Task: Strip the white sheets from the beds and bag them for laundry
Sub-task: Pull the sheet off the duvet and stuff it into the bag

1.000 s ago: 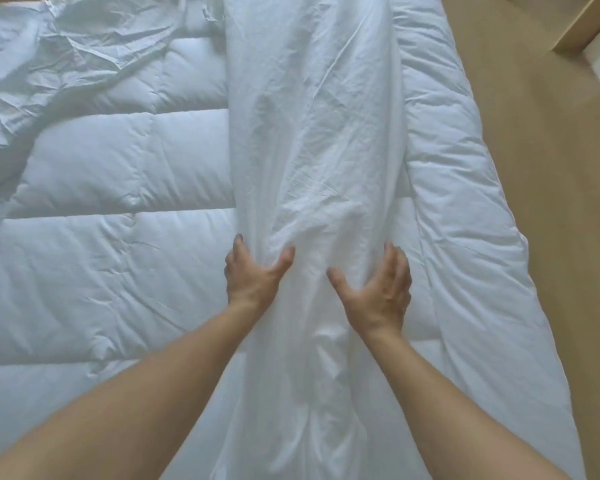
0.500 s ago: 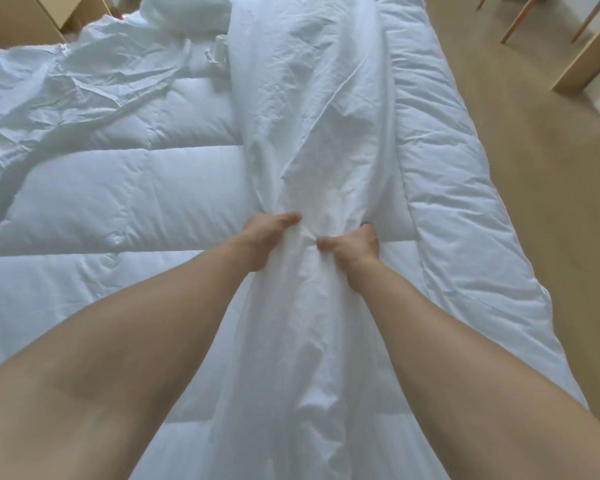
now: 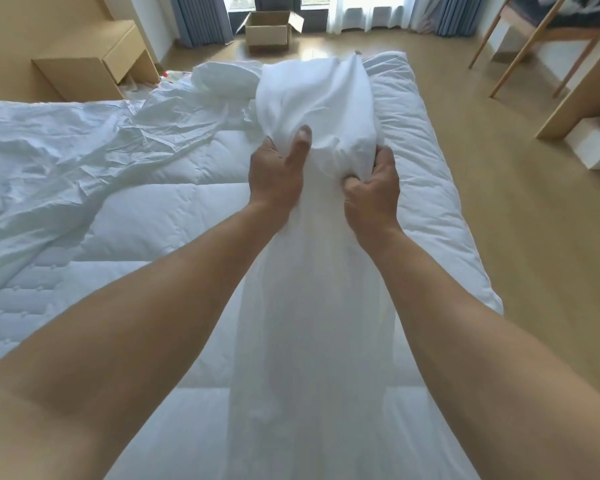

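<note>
Left hand and right hand outstretched, fingers apparently clenched tight.

Lengthwise along the right half of the bed: the sheet, bunched between left hand and right hand, side by side. Left of it, on the bed: a crumpled second sheet. Behind the bed's far left corner: a nightstand. Farther back, on the floor: a cardboard box.

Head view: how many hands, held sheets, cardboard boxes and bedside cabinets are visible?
Hands: 2, left hand and right hand
Held white sheet: 1
Open cardboard box: 1
Wooden bedside cabinet: 1
Total: 5
</note>
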{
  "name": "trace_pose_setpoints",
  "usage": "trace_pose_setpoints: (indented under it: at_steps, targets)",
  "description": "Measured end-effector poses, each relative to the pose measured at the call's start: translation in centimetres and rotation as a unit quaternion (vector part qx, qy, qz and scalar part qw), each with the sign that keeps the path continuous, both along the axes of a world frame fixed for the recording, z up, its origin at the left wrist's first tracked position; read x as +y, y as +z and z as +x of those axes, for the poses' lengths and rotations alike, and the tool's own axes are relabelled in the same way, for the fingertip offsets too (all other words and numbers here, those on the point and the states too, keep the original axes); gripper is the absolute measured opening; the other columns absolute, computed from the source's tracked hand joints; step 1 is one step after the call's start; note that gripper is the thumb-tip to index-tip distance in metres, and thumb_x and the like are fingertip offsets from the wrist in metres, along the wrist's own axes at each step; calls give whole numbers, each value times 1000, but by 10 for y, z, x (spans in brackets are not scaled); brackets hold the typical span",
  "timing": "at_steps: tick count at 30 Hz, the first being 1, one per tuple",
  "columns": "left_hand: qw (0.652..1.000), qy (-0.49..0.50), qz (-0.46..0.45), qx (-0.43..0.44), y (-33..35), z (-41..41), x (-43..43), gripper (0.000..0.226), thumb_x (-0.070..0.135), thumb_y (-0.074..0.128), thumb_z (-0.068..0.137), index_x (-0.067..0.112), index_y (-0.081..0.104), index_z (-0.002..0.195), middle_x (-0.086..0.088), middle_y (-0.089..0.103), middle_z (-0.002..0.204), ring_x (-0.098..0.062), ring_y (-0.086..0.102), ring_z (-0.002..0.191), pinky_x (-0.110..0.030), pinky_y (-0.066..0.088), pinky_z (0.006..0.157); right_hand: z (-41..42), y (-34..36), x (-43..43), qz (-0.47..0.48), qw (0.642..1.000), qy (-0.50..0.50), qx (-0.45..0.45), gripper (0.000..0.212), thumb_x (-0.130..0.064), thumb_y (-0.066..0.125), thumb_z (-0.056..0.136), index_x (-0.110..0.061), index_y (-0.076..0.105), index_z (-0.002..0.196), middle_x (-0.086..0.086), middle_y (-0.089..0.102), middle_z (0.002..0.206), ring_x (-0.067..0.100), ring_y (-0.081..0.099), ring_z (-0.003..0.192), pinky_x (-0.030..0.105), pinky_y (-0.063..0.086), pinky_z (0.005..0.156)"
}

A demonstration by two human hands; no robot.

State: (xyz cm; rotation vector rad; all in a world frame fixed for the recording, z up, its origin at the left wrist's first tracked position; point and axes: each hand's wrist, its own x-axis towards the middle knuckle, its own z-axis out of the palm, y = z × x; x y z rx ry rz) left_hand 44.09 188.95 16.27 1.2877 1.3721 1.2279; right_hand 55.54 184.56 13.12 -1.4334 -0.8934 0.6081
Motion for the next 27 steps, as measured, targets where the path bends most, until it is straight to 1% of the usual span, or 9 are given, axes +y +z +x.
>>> trace_pose_setpoints:
  at_steps: [6, 10, 12, 14, 17, 20, 23, 25, 27]
  targets:
    - [999, 36, -14, -8, 11, -47, -99, 36, 56, 53, 97, 27, 64, 79, 14, 66, 73, 12, 59, 61, -7, 43, 56, -44, 28, -105, 16, 1000, -10, 6, 35, 7, 54, 76, -19, 53, 100, -13, 57, 82, -5, 54, 68, 20, 48, 69]
    - [996, 40, -74, 33, -15, -91, -183, 41, 56, 45, 100, 20, 60, 86, 12, 60, 77, -2, 56, 70, -19, 41, 58, -90, 11, -190, -28, 995, -56, 83, 30, -12, 56, 63, -27, 54, 89, -11, 59, 80, -5, 55, 61, 18, 47, 60]
    - [993, 34, -102, 45, -29, -109, -224, 38, 53, 46, 101, 19, 59, 89, 14, 57, 76, 1, 53, 69, -18, 37, 54, -112, -6, -228, -71, 989, -83, 104, 28, -21, 60, 62, -24, 55, 89, -11, 60, 81, -3, 56, 64, 19, 47, 62]
    - [989, 31, -132, 61, -50, -126, -260, 34, 50, 49, 101, 20, 58, 87, 15, 56, 74, -5, 55, 68, -18, 37, 56, -131, -28, -264, -109, 982, -103, 116, 29, -29, 66, 69, -18, 58, 95, -9, 62, 84, 7, 60, 72, 25, 48, 68]
    - [978, 7, -193, 81, -89, -149, -308, 38, 48, 50, 101, 13, 65, 98, 7, 62, 82, -20, 60, 87, -25, 41, 75, -151, -70, -314, -181, 970, -131, 99, 26, -37, 70, 90, -16, 59, 101, -9, 66, 89, 13, 64, 81, 32, 50, 77]
    - [958, -27, -265, 105, -128, -168, -348, 48, 49, 50, 100, 8, 68, 118, 1, 68, 96, -20, 63, 90, -30, 47, 74, -161, -112, -362, -269, 947, -146, 101, 32, -50, 61, 94, -19, 59, 102, -7, 66, 91, 15, 65, 84, 34, 52, 74]
    - [908, -90, -382, 147, -159, -183, -371, 50, 50, 52, 99, 6, 67, 117, 0, 66, 93, -21, 62, 85, -32, 48, 73, -158, -144, -397, -381, 913, -125, 75, 37, -54, 55, 95, -18, 56, 101, -2, 63, 90, 15, 61, 77, 31, 46, 61]
    - [877, -124, -421, 193, -170, -189, -374, 48, 51, 54, 96, 10, 65, 120, -3, 66, 101, -25, 62, 93, -39, 54, 85, -149, -156, -403, -454, 886, -93, 28, 40, -54, 55, 95, -15, 54, 105, 2, 63, 94, 17, 59, 79, 36, 51, 68]
    - [863, -118, -394, 292, -178, -190, -366, 58, 51, 62, 89, 14, 53, 133, -8, 58, 127, -31, 55, 116, -45, 47, 101, -140, -162, -395, -513, 854, -80, -42, 48, -54, 57, 91, -14, 52, 117, 7, 62, 110, 27, 59, 99, 45, 51, 88]
